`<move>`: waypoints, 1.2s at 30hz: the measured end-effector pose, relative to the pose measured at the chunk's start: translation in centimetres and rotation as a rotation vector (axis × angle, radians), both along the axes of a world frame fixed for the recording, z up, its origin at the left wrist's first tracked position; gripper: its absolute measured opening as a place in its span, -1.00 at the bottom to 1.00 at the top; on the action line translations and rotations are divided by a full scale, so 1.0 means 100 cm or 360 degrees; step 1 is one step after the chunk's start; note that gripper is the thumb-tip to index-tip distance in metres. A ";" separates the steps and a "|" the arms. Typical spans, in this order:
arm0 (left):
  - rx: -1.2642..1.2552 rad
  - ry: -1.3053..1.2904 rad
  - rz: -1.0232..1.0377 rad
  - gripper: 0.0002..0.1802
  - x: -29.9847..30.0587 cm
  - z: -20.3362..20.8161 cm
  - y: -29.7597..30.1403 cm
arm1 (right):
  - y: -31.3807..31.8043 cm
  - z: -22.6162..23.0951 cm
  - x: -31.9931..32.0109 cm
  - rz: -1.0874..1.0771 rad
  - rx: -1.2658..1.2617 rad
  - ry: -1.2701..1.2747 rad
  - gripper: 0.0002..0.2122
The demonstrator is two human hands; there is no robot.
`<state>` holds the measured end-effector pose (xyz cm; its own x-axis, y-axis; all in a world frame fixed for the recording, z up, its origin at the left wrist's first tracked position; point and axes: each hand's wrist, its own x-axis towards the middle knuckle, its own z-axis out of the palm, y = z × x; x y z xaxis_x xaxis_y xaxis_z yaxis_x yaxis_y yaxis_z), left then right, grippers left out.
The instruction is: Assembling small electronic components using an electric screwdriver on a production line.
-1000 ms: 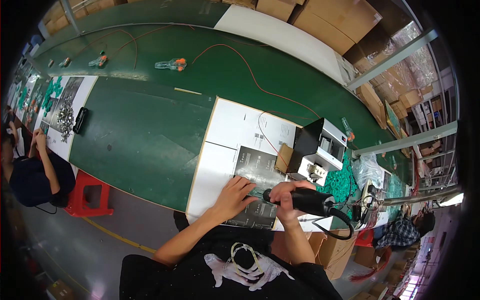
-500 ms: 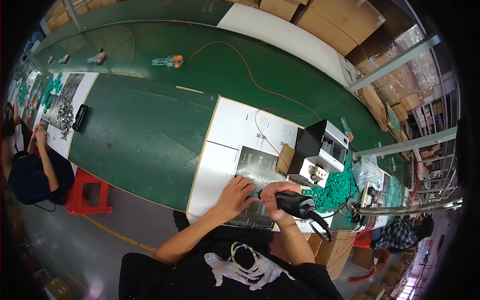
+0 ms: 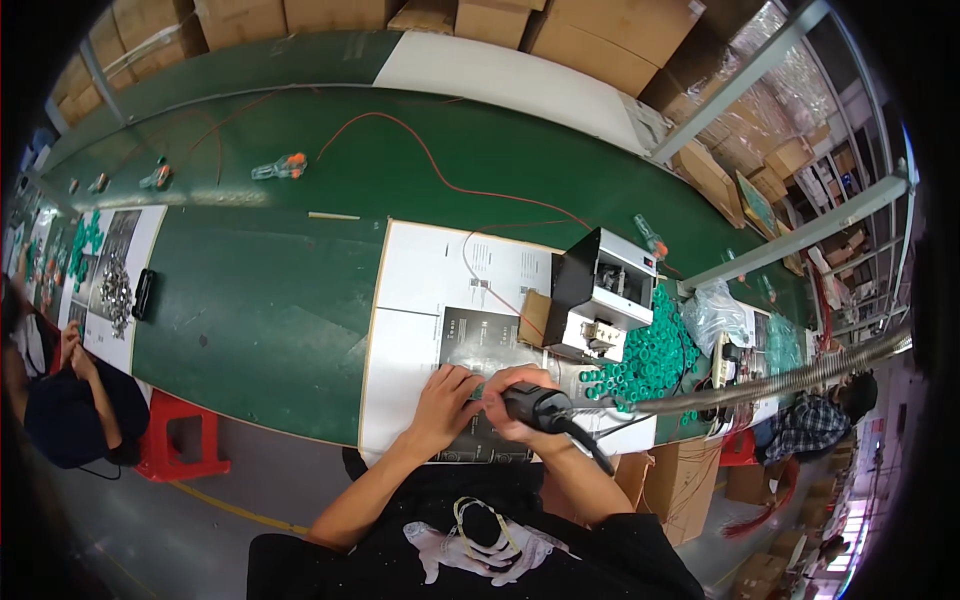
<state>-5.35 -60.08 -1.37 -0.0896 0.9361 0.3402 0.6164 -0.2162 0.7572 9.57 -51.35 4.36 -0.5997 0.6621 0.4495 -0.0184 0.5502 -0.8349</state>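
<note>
My right hand (image 3: 512, 402) is wrapped round a black corded power screwdriver (image 3: 540, 407), which lies nearly level with its front end toward my left hand. My left hand (image 3: 443, 408) is closed, its fingertips meeting the tool's tip. A small green piece (image 3: 478, 389) shows between the two hands, apparently pinched by the left fingers; most of it is hidden. Both hands are low over a dark printed sheet (image 3: 490, 333) on the white-covered bench. Just beyond them to the right stands a black-and-white box-shaped machine (image 3: 610, 285), probably a screw feeder.
A heap of green rings (image 3: 655, 350) spreads right of the machine. A metal spring-like hose (image 3: 790, 375) crosses from the right. A red cord (image 3: 440, 165) runs over the green bench. Clear-and-orange tools (image 3: 280, 167) lie farther back. Co-workers sit left and right, near a red stool (image 3: 182, 440).
The whole view has shifted, so the bench sits lower and more to the left. Both hands stay together, with the screwdriver still in the right.
</note>
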 end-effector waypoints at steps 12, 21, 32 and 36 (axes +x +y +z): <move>0.0149 0.0267 0.0731 -0.65 -0.160 0.025 0.092 | 0.093 0.090 0.057 -0.1045 -0.0207 0.0875 -0.78; 0.0710 0.0530 0.0605 -0.75 -0.107 0.056 0.277 | 0.050 0.091 0.087 -0.0729 -0.0328 0.0693 -0.72; 0.0890 0.0396 -0.0794 -0.53 0.101 -0.035 0.547 | -0.002 0.108 0.124 -0.0599 -0.0288 0.0695 -0.58; 0.0277 0.0887 -0.0855 -0.53 0.085 -0.024 0.529 | -0.002 0.124 0.132 -0.0716 -0.0517 0.0457 -0.64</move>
